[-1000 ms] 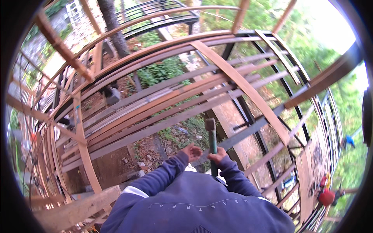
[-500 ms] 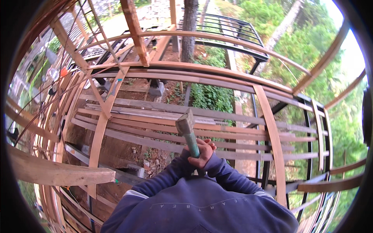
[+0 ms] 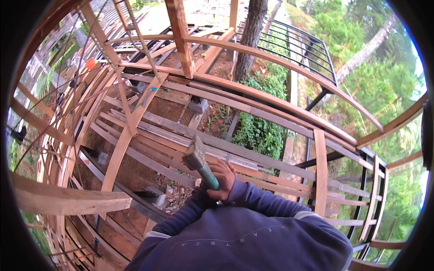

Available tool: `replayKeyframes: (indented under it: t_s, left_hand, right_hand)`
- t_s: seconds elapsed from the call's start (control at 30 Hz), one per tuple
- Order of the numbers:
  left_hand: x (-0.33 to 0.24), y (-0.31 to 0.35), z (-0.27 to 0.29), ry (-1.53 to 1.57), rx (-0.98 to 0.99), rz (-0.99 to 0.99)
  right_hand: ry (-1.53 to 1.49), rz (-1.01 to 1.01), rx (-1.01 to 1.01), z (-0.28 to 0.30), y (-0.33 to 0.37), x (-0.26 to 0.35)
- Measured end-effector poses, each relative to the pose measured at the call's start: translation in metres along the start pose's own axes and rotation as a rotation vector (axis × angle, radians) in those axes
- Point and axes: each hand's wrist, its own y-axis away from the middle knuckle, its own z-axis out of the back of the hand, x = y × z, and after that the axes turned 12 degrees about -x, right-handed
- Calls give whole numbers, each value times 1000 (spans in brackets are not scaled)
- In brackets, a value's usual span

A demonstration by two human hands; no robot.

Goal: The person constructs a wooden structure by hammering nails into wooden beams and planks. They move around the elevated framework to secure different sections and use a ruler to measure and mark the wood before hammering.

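Observation:
A hammer (image 3: 195, 153) with a worn, blocky grey-brown head and a teal handle points up and forward in front of my chest. My right hand (image 3: 222, 178) is closed round the handle at its lower part, with the thumb across it and the fingers bent on its far side. Only a sliver of my left hand (image 3: 198, 182) shows, beside the handle on the left. Its fingers are hidden behind the hammer and my right hand, so its grip cannot be made out. Both forearms, in dark blue sleeves, meet close to my body.
Long wooden planks (image 3: 176, 131) run across the open frame below me over bare soil. An upright timber post (image 3: 181, 40) stands ahead. A thick beam (image 3: 68, 198) juts in from the left. Beyond are a tree trunk (image 3: 248, 40) and a black metal frame (image 3: 298, 49).
The view has turned, so the surroundings sit tilted and farther right. The hammer head has tipped left and come lower, and my hands have shifted a little left with it.

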Motion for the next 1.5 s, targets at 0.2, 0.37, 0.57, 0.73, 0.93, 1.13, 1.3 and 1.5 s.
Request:
replayKeyframes:
  t_s: [0.2,0.37,0.57,0.73,0.93,1.13,1.3,1.5]
  left_hand:
    - [-57,-62,12,-121,45,64]
    - [-69,-110,6,-258,155,202]
    - [-64,-195,-47,-402,350,350]
    - [-45,-302,-86,-542,633,451]
    - [-16,-370,-264,-1135,972,-163]
    - [35,-448,-408,-1428,1294,-534]
    - [109,-504,-502,-1315,1625,-621]
    - [192,-561,-601,-1562,1526,164]
  right_hand:
    - [90,-17,-60,-10,-61,-40]
    - [123,-128,-199,-1,-68,-64]
    - [33,-154,-535,55,-75,-110]
    - [156,-382,-789,141,-56,-157]
    - [47,-680,-899,274,-28,-235]
    - [140,-768,-1087,396,-14,-279]
    - [69,-867,-1373,468,14,-280]
    - [75,-971,-1658,542,53,-343]
